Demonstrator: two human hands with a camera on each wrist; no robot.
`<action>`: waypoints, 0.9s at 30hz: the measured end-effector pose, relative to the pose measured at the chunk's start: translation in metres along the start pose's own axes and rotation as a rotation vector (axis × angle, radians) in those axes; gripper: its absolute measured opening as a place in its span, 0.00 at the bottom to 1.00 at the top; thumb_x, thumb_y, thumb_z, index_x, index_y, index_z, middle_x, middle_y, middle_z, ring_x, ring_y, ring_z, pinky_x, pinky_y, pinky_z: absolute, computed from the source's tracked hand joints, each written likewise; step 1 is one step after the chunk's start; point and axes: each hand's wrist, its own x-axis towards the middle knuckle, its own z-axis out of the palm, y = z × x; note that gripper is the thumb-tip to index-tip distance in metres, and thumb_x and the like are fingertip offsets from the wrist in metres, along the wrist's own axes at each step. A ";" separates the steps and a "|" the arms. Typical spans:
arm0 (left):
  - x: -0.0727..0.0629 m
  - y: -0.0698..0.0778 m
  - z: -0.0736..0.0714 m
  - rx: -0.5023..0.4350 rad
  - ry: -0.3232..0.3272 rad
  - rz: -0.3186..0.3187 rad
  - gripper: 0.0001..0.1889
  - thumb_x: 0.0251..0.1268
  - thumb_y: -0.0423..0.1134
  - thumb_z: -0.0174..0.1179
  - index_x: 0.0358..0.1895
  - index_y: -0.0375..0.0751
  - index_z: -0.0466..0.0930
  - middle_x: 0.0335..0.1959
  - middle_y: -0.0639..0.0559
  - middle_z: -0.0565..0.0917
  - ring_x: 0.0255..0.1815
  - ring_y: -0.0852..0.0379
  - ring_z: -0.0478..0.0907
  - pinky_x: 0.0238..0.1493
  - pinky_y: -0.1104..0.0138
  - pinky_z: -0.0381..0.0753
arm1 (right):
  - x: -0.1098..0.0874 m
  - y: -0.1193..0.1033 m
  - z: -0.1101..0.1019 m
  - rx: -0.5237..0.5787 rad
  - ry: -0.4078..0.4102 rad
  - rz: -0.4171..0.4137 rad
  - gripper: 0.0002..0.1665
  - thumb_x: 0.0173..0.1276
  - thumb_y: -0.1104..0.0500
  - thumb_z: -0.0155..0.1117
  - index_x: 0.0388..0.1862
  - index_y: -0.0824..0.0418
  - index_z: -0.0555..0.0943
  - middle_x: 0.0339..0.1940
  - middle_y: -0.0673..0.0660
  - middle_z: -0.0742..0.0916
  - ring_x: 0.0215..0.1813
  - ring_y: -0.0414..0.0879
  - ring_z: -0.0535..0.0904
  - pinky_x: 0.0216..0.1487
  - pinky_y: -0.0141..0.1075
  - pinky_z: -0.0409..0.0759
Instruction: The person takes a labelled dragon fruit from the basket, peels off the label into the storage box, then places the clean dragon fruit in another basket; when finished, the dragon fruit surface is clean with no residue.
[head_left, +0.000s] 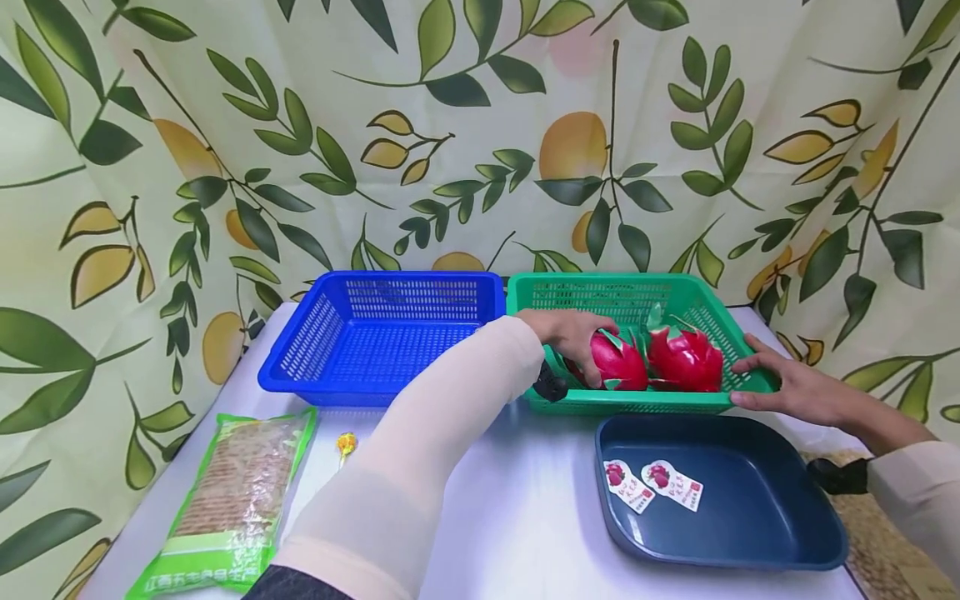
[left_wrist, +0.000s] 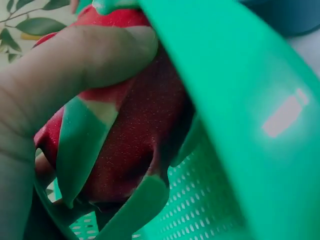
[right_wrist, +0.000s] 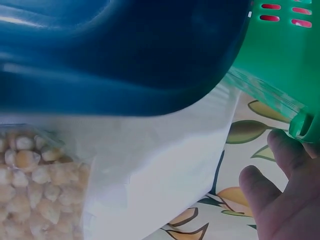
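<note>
My left hand (head_left: 572, 332) reaches into the green basket (head_left: 630, 404) and grips a red dragon fruit (head_left: 621, 363) with green-tipped scales. In the left wrist view the thumb (left_wrist: 110, 52) presses on the fruit's skin, close beside the basket's rim. A second dragon fruit (head_left: 684, 360) lies just right of it in the same basket. At the basket's right front corner, my right hand (head_left: 806, 387) rests its spread fingers against the rim. The right wrist view has those fingers (right_wrist: 287, 152) fairly straight at the green corner.
Left of the green basket stands a blue basket (head_left: 397, 354). A dark blue tray (head_left: 735, 500) with two fruit-printed labels (head_left: 673, 485) sits in front. At left lie a green-edged packet (head_left: 236, 492) and a yellow-wrapped lollipop (head_left: 346, 443). A bag of pale kernels (right_wrist: 40, 185) lies beyond the tray.
</note>
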 end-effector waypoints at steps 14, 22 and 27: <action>-0.012 -0.007 0.000 0.037 0.022 0.051 0.50 0.47 0.47 0.76 0.75 0.65 0.56 0.71 0.54 0.62 0.67 0.54 0.58 0.49 0.63 0.76 | 0.000 0.000 -0.003 0.010 -0.005 0.007 0.36 0.62 0.55 0.68 0.59 0.78 0.66 0.72 0.78 0.46 0.66 0.80 0.45 0.50 0.74 0.61; -0.056 -0.013 -0.010 0.116 0.075 0.179 0.44 0.53 0.58 0.67 0.75 0.65 0.56 0.73 0.56 0.60 0.72 0.53 0.53 0.62 0.54 0.67 | 0.003 0.000 -0.005 -0.014 0.015 0.014 0.36 0.61 0.53 0.69 0.57 0.76 0.68 0.73 0.77 0.47 0.67 0.80 0.45 0.51 0.75 0.57; -0.093 -0.030 -0.010 0.107 0.112 0.237 0.44 0.56 0.58 0.65 0.76 0.60 0.56 0.75 0.59 0.56 0.75 0.55 0.48 0.69 0.50 0.55 | 0.002 -0.002 -0.007 -0.053 0.032 0.024 0.38 0.60 0.51 0.69 0.59 0.74 0.67 0.73 0.77 0.49 0.66 0.80 0.47 0.50 0.75 0.59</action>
